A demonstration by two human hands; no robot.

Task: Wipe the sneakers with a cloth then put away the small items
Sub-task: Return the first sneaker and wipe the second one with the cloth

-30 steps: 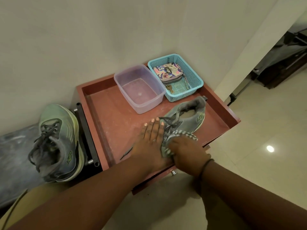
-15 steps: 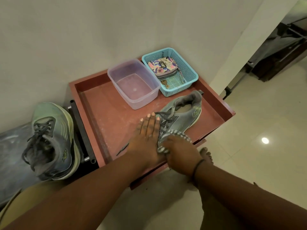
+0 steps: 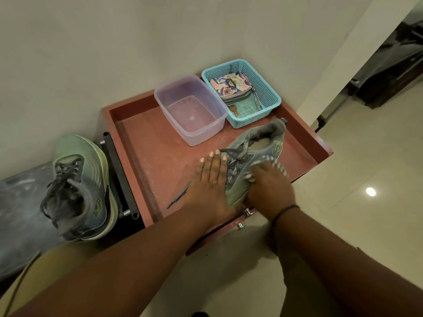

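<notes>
Between the two hands on the red tray (image 3: 146,143), the sneaker (image 3: 256,152) lies; left hand (image 3: 211,179) presses flat beside it, right hand (image 3: 267,186) clutches a striped cloth (image 3: 274,164) against its side.

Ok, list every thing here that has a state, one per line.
Left hand: flat, fingers straight, pressing the sneaker's side.
Right hand: gripping the cloth against the sneaker.
Cloth: bunched under the right hand.
Sneaker: on the tray, laces loose.
Second sneaker: off the tray, untouched.
Tub: lidless, empty.
Basket: holding a pouch and key.
</notes>
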